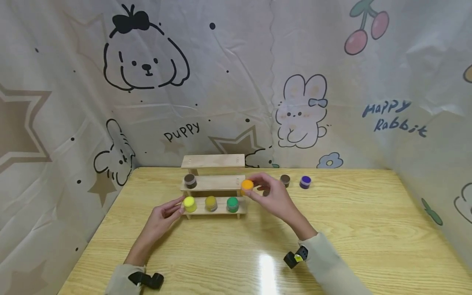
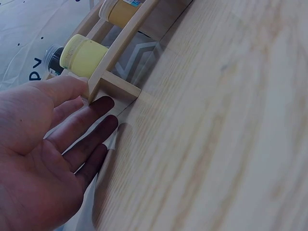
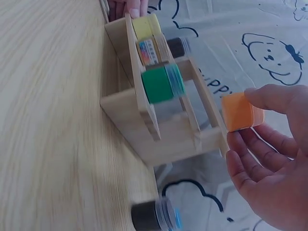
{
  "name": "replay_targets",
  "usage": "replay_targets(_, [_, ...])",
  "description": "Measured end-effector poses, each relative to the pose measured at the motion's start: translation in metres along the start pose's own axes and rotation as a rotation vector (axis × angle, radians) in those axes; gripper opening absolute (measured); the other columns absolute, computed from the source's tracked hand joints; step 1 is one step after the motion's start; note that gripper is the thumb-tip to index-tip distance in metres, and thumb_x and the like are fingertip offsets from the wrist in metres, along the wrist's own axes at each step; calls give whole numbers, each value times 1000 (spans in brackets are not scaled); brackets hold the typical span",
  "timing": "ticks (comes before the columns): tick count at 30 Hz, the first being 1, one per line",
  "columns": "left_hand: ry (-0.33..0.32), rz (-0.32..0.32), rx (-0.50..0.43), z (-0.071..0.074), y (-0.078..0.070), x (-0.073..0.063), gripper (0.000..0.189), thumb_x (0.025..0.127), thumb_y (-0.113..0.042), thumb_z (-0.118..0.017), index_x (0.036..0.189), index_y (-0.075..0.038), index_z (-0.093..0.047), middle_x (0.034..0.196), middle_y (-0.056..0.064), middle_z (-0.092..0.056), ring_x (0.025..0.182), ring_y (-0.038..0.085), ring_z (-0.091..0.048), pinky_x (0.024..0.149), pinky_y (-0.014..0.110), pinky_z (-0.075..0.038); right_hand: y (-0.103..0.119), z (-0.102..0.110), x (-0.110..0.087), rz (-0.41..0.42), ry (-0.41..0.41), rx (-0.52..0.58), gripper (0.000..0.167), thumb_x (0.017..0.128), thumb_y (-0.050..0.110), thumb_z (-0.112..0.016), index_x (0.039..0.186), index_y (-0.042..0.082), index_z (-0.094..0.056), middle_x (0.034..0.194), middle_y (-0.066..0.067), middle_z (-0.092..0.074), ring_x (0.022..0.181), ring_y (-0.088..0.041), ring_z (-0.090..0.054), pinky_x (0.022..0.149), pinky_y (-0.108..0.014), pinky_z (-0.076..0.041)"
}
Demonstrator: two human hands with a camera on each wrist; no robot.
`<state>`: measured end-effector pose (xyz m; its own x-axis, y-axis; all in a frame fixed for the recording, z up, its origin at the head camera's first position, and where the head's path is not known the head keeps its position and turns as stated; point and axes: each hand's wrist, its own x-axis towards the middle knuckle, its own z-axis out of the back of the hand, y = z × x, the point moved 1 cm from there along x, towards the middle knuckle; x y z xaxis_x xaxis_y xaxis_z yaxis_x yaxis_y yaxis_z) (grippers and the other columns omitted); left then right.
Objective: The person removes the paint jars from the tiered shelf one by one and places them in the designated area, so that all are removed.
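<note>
Pinching an orange jar (image 1: 247, 187) between the thumb and fingertips of the right hand (image 1: 274, 200); holding it in the air just beside the right end of a three-tier wooden rack (image 1: 213, 161), near the middle shelf (image 1: 217, 183) in the head view. Touching the rack's left end with the left hand (image 1: 162, 219), extending its fingers loosely and slightly apart, and bringing the thumb up to the corner of the bottom shelf (image 1: 222, 209), next to a yellow jar (image 1: 189, 204). Showing to the right of that yellow one, along the same shelf, an ochre jar (image 1: 211, 203), then a green jar (image 1: 232, 204). Bearing a dark brown jar (image 1: 190, 181) at the left end of the middle tier. Showing farther right, on the pale wood table (image 1: 221, 254), a dark jar (image 1: 266, 193) partly hidden by the right hand, then a brown jar (image 1: 285, 180) and a purple jar (image 1: 305, 182). Wearing light sleeves (image 1: 328, 262), with a small black device (image 1: 146, 280) at each wrist. Facing a pale curtain (image 1: 228, 90) printed with a puppy, a rabbit, cherries and stars.
</note>
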<state>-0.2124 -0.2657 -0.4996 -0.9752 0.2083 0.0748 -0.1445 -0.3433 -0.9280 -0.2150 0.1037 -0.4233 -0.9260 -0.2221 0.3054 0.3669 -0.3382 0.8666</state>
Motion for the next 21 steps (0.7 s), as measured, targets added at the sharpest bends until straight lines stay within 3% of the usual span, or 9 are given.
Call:
replay_targets(12, [4, -6, -2, 2, -2, 0, 49, 103, -20, -66, 147, 0, -55, 148, 17, -54, 116, 2, -62, 92, 14, -49, -12, 37, -18, -37, -64, 11, 35, 91, 18, -81, 121, 4, -67, 114, -8, -70, 107, -24, -66, 96, -53, -53])
replay_targets(21, [3, 1, -11, 1, -2, -1, 49, 103, -20, -66, 147, 0, -55, 147, 16, -55, 120, 14, -63, 94, 15, -48, -25, 56, -28, -97, -77, 1, 36, 92, 17, -80, 122, 2, -68, 119, -13, -69, 109, -27, -65, 98, -47, -54])
